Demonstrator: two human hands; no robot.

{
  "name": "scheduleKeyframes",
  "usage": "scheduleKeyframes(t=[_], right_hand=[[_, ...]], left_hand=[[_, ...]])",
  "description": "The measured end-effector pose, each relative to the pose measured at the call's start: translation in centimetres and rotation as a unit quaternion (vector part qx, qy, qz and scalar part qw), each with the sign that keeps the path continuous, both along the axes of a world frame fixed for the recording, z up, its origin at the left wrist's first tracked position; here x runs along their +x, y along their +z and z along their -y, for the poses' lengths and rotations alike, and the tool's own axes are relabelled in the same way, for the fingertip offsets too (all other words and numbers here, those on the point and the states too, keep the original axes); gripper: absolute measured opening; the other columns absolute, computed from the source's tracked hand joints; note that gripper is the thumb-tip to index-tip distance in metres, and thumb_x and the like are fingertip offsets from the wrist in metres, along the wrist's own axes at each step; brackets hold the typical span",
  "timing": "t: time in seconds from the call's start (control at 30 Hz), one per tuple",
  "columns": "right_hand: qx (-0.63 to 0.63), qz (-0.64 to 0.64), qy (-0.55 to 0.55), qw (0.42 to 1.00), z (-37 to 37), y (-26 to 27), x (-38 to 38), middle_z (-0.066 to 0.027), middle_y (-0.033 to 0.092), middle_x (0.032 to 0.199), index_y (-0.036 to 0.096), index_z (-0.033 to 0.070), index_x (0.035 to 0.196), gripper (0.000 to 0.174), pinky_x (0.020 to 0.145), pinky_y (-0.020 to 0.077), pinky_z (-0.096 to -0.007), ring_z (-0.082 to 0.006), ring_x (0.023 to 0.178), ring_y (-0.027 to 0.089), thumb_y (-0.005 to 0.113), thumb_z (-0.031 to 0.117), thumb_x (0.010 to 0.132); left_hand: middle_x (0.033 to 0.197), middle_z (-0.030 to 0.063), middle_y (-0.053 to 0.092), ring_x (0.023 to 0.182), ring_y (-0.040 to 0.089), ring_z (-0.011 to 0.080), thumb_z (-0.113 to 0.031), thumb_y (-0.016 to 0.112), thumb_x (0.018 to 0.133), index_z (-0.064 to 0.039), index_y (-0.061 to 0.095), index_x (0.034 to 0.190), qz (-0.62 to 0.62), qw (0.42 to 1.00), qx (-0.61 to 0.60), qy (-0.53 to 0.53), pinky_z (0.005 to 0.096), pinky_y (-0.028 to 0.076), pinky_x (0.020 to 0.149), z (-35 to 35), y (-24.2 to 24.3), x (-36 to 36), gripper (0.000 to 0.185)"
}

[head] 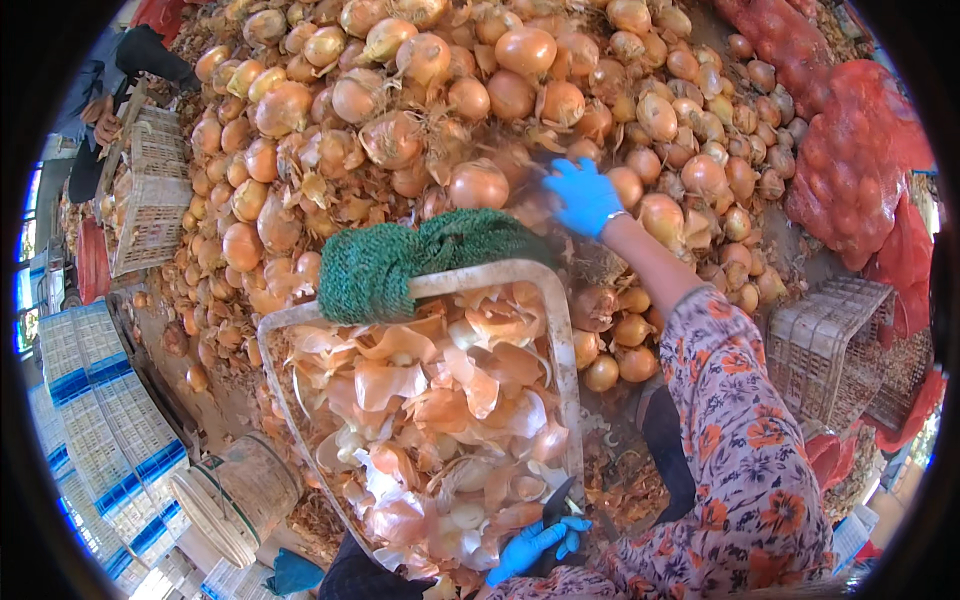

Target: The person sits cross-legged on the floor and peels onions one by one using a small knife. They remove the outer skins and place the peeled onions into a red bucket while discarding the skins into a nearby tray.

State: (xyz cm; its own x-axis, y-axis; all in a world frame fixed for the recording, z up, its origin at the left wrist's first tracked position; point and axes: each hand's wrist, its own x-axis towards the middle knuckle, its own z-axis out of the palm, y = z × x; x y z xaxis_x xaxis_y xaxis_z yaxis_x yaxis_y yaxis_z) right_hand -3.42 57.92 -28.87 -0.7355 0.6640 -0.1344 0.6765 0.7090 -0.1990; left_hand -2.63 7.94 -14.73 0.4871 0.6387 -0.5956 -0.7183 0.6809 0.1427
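Observation:
My right hand, in a blue glove, reaches over a big heap of unpeeled yellow onions. Its fingers are spread beside a motion-blurred onion; no grip on it shows. Low in the view, my left hand, also gloved in blue, is closed around a dark-bladed knife. The knife lies over the near right corner of a whitish plastic crate between my legs. Loose onion skins fill the crate, with some pale onion pieces among them. Green mesh netting is wrapped over its far rim.
A dirty bucket lies tipped at lower left near stacked blue-trimmed crates. Red mesh sacks of onions and a plastic crate stand at right. Another person's hands are beside a crate at upper left.

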Motion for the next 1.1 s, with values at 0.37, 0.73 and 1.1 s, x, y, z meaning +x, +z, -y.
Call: scheduleKeyframes(t=[0.37, 0.73, 1.1], right_hand=[[-0.143, 0.053, 0.049, 0.987, -1.2, 4.1, 5.3, -0.0147, 0.061, 0.107, 0.062, 0.017, 0.112, 0.034, 0.084, 0.0492, -0.0471, -0.0354, 0.1, 0.058, 0.06, 0.026, 0.08], [-0.044, 0.106, -0.087, 0.99, -12.2, -1.3, -13.1, -0.0145, 0.056, 0.131, 0.057, 0.014, 0.127, 0.057, 0.091, 0.049, -0.0451, -0.034, 0.114, 0.057, 0.063, 0.039, 0.077], [-0.141, 0.087, -0.001, 0.986, -1.4, 2.0, 3.1, -0.0118, 0.057, 0.112, 0.059, 0.023, 0.115, 0.043, 0.081, 0.0515, -0.0504, -0.0365, 0.098, 0.062, 0.063, 0.038, 0.075]], left_hand=[[0.095, 0.0042, 0.058, 0.075, 0.049, 0.0095, -0.024, 0.044, 0.103, -0.001, 0.056, 0.127, 0.026, 0.999, 0.025, 0.006, 0.0213, 0.039, 0.073, -0.6, -0.2, -0.2, 0.036], [0.098, 0.0037, 0.058, 0.077, 0.049, 0.0102, -0.022, 0.045, 0.102, -0.001, 0.048, 0.133, 0.114, 0.993, -0.024, -0.005, 0.023, 0.041, 0.075, 1.1, -0.9, -0.7, 0.037], [0.099, 0.0037, 0.058, 0.077, 0.049, 0.0105, -0.021, 0.046, 0.102, -0.001, 0.047, 0.134, 0.115, 0.993, -0.03, 0.015, 0.023, 0.042, 0.075, 0.2, -0.4, -1.2, 0.038]])
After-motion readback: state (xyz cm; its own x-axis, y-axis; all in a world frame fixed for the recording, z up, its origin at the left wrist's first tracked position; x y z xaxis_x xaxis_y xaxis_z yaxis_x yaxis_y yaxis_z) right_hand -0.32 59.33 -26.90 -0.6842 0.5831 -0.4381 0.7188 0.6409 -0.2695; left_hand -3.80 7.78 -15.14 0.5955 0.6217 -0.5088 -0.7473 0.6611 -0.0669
